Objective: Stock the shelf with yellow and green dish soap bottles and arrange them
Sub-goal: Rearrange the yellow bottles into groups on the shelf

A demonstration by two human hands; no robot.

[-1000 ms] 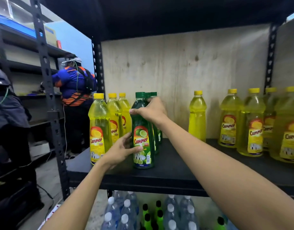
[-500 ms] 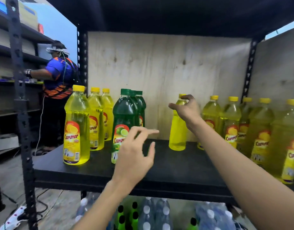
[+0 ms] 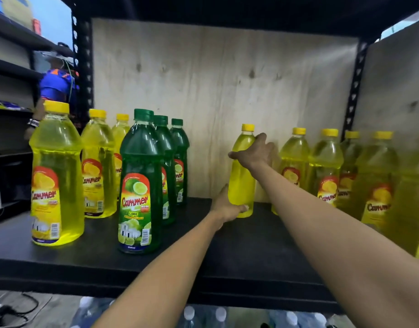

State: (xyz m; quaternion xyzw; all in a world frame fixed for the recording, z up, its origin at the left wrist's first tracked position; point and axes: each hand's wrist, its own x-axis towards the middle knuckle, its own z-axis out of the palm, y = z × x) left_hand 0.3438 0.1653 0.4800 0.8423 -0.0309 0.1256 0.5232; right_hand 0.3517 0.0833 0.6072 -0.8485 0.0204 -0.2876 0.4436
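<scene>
A lone yellow bottle (image 3: 241, 178) stands upright at the back middle of the black shelf (image 3: 156, 259), its label turned away. My right hand (image 3: 253, 152) grips its shoulder and my left hand (image 3: 226, 204) holds its base. A row of three green lime bottles (image 3: 142, 183) runs front to back left of centre. Three yellow bottles (image 3: 56, 176) stand in a row at the far left. Several more yellow bottles (image 3: 326, 169) crowd the right side.
A plywood back panel (image 3: 215, 95) closes the shelf behind. Black uprights (image 3: 82, 74) frame it. Clear capped bottles (image 3: 189, 313) sit on the level below. Another person (image 3: 57, 84) works at a neighbouring rack to the left. Cables lie on the floor (image 3: 12, 311).
Both hands left the front green bottle and moved right to the lone yellow bottle, closing on its shoulder and base. My view shifted closer and to the right.
</scene>
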